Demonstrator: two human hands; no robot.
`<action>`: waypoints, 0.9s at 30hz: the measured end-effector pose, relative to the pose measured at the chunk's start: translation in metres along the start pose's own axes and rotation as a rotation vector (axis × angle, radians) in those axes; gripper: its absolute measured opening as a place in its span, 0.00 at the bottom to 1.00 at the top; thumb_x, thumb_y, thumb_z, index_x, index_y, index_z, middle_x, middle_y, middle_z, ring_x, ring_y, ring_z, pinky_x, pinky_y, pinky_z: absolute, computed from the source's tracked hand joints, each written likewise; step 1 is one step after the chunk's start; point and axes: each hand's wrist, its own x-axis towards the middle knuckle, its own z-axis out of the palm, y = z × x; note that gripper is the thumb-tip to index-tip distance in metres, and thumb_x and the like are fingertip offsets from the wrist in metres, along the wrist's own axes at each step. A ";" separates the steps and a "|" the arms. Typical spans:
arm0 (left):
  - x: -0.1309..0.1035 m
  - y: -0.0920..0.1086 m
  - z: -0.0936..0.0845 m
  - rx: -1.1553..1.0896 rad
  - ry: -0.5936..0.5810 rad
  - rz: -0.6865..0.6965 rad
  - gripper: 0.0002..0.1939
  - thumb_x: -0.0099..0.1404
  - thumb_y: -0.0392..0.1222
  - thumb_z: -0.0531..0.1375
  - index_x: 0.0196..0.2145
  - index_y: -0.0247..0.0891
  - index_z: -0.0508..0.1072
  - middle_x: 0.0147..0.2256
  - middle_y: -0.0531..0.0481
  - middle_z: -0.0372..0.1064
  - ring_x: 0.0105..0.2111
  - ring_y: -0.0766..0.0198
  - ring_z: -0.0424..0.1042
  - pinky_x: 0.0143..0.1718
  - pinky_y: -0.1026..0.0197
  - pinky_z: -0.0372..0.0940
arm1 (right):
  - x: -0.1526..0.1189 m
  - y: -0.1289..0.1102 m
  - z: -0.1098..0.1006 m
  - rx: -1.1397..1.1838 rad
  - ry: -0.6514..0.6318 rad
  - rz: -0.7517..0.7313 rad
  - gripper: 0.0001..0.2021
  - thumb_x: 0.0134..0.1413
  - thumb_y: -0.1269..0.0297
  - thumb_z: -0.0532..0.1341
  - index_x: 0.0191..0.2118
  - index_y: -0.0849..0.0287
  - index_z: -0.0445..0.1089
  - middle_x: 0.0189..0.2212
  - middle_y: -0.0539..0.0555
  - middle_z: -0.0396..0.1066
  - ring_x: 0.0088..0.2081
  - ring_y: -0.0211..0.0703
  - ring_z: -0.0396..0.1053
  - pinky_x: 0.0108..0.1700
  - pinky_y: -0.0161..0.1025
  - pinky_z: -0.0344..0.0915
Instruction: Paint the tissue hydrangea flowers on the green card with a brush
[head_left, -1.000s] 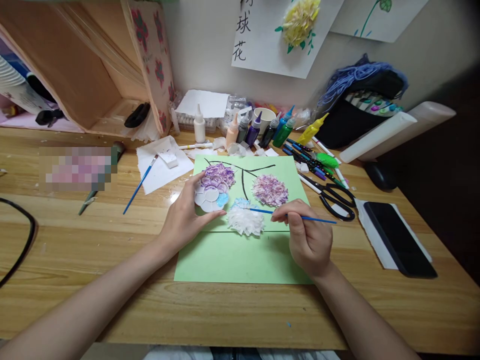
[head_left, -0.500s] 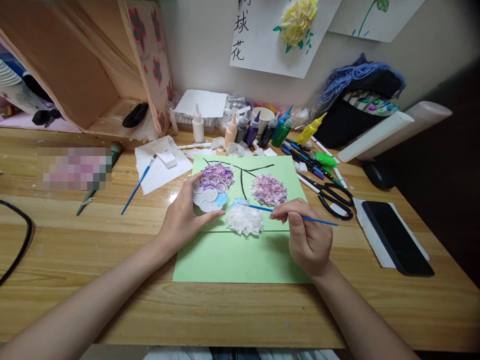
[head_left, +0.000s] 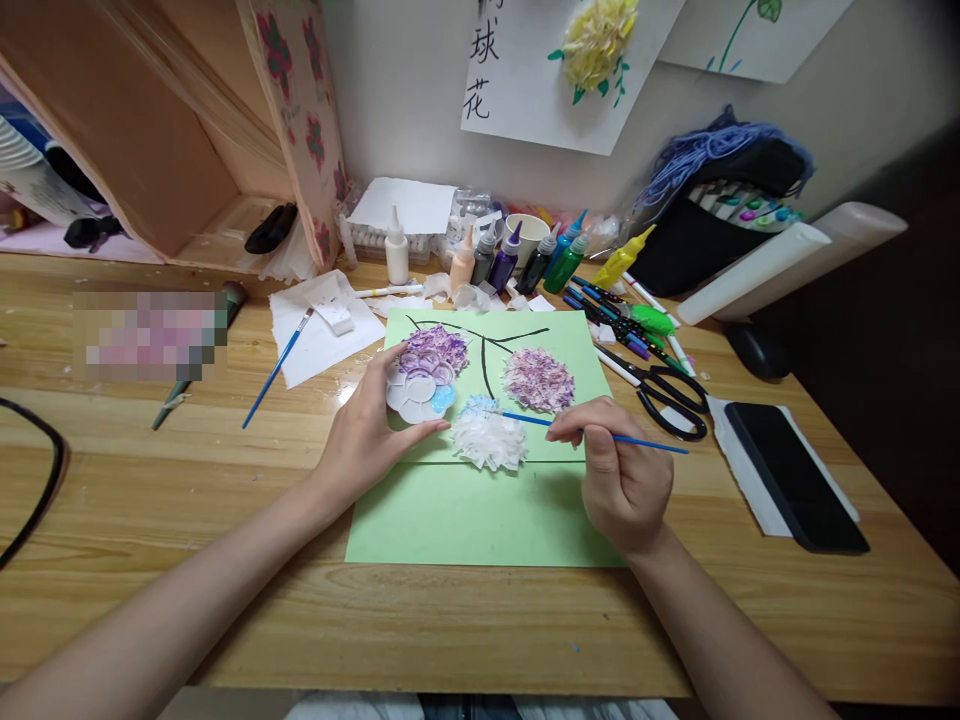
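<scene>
My left hand (head_left: 375,410) grips the edge of a white flower-shaped paint palette (head_left: 417,402) with purple and light blue paint in its wells. My right hand (head_left: 619,460) pinches a thin blue paintbrush (head_left: 529,418). The brush tip touches the upper part of a fluffy white paper flower (head_left: 491,445), whose top is tinted light blue. Beneath lies a green sheet of paper (head_left: 487,520) with black painted branches (head_left: 486,360). A purple-pink paper flower (head_left: 538,379) sits at its right, and a purple one (head_left: 442,347) is partly covered by the palette.
Paint bottles (head_left: 504,258) line the back near a paper cup (head_left: 527,235). Scissors (head_left: 667,395), markers (head_left: 615,320) and a phone (head_left: 795,475) lie to the right. Another paintbrush (head_left: 276,370) rests by white paper (head_left: 360,340) on the left, near a pink box (head_left: 292,130).
My right hand and the paintbrush have shifted slightly to the right, the tip staying at the white flower's blue top. My left hand holds the palette in the same place.
</scene>
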 end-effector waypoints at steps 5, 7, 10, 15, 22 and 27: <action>0.000 0.000 0.000 -0.008 -0.002 -0.003 0.43 0.56 0.55 0.68 0.63 0.45 0.53 0.62 0.40 0.61 0.60 0.47 0.64 0.53 0.47 0.69 | 0.000 0.000 0.000 -0.015 -0.027 0.001 0.12 0.67 0.67 0.51 0.34 0.56 0.70 0.26 0.51 0.71 0.28 0.39 0.68 0.30 0.38 0.65; 0.000 0.000 0.000 -0.008 -0.005 -0.004 0.43 0.57 0.55 0.68 0.63 0.45 0.52 0.62 0.40 0.61 0.60 0.47 0.64 0.54 0.47 0.69 | 0.000 0.000 0.001 -0.020 -0.025 -0.002 0.12 0.67 0.67 0.51 0.35 0.56 0.70 0.26 0.51 0.72 0.28 0.40 0.68 0.30 0.39 0.65; 0.000 0.000 0.000 -0.006 -0.004 0.000 0.43 0.57 0.56 0.68 0.63 0.46 0.52 0.62 0.40 0.61 0.60 0.47 0.65 0.53 0.47 0.69 | 0.001 0.000 0.000 -0.024 -0.008 -0.011 0.13 0.67 0.67 0.50 0.35 0.56 0.70 0.26 0.51 0.72 0.28 0.40 0.68 0.30 0.39 0.65; -0.001 0.000 0.000 0.005 0.000 0.003 0.44 0.56 0.56 0.68 0.63 0.46 0.52 0.62 0.41 0.61 0.59 0.48 0.66 0.53 0.48 0.69 | 0.002 -0.001 0.000 -0.031 -0.028 -0.033 0.12 0.67 0.68 0.50 0.35 0.56 0.69 0.26 0.51 0.71 0.28 0.40 0.68 0.30 0.38 0.65; 0.000 0.000 0.000 0.013 0.001 0.001 0.44 0.56 0.55 0.68 0.63 0.45 0.52 0.61 0.41 0.62 0.58 0.48 0.67 0.53 0.48 0.69 | 0.002 -0.002 0.000 -0.033 -0.010 -0.039 0.12 0.67 0.68 0.50 0.35 0.56 0.69 0.26 0.51 0.71 0.28 0.39 0.68 0.30 0.38 0.65; 0.000 0.001 0.000 0.027 0.000 0.002 0.43 0.56 0.55 0.69 0.63 0.45 0.53 0.61 0.41 0.62 0.59 0.49 0.66 0.53 0.49 0.69 | 0.002 -0.001 -0.001 -0.038 -0.033 -0.049 0.12 0.67 0.68 0.50 0.36 0.56 0.69 0.27 0.51 0.72 0.29 0.39 0.68 0.30 0.38 0.65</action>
